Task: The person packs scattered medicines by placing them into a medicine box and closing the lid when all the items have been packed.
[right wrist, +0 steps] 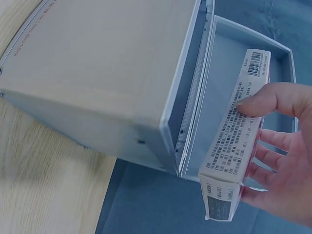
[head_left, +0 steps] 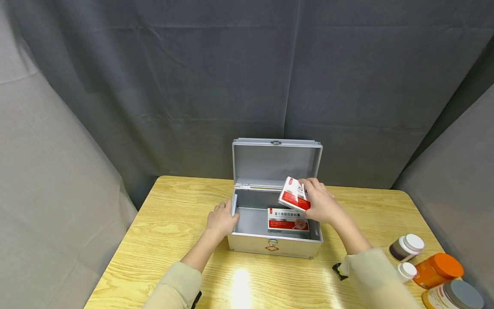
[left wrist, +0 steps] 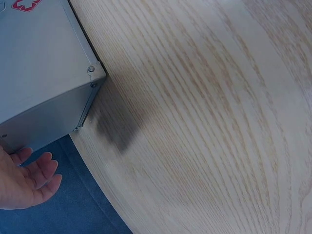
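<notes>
A silver medicine case (head_left: 275,248) with a red cross emblem stands on the table, its lid (head_left: 275,165) raised. My right hand (head_left: 319,201) holds a white and red medicine box (head_left: 289,195), tilted, above the case's right side. In the right wrist view, the thumb lies on the printed face of that medicine box (right wrist: 234,131) and the fingers are behind it. Inside the case, at the right, another medicine box (head_left: 287,221) lies label up. My left hand (head_left: 222,219) rests at the case's left rim, its fingers loosely bent in the left wrist view.
At the table's right front are a dark bottle with a white cap (head_left: 406,248), a small white-capped bottle (head_left: 406,271), an orange jar (head_left: 438,270) and a grey-lidded jar (head_left: 453,295). A dark grey curtain (head_left: 193,86) hangs behind the wooden table (head_left: 170,219).
</notes>
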The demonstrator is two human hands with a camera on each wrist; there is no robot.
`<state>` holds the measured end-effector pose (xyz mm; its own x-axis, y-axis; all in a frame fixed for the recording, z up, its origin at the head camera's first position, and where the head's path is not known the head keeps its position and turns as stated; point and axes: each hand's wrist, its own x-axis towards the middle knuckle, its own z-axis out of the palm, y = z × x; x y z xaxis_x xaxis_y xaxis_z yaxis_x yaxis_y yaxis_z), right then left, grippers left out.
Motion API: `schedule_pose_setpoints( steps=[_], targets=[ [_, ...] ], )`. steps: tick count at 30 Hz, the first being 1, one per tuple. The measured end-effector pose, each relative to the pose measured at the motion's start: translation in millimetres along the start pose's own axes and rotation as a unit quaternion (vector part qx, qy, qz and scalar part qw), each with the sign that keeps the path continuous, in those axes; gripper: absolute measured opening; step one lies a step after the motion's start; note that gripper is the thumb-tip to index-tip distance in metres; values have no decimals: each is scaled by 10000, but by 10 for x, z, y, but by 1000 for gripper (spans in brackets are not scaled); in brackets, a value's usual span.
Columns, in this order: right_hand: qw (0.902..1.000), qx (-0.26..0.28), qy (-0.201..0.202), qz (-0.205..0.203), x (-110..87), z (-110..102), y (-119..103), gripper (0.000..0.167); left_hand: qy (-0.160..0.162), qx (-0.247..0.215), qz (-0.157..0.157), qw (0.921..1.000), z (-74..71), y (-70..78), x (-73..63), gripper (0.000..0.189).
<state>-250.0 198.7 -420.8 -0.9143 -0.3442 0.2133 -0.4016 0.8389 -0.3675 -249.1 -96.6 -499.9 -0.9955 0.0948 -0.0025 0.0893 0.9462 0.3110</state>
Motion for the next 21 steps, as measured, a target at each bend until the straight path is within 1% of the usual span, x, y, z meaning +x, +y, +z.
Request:
schedule_pose_setpoints(
  steps=[5, 12, 21],
  targets=[
    [9998, -62, -74, -194, 36, 49, -74, 84, -1, 29, 4, 10000, 5, -6, 5, 49],
    [9983, -184, -280, -486, 93, 154, -152, 87, -4, -32, -34, 10000, -2, -6, -5, 50],
    [9950, -320, -458, -831, 135, 271, -235, 82, -29, -47, -21, 10000, -6, -6, -14, 49]
  ],
)
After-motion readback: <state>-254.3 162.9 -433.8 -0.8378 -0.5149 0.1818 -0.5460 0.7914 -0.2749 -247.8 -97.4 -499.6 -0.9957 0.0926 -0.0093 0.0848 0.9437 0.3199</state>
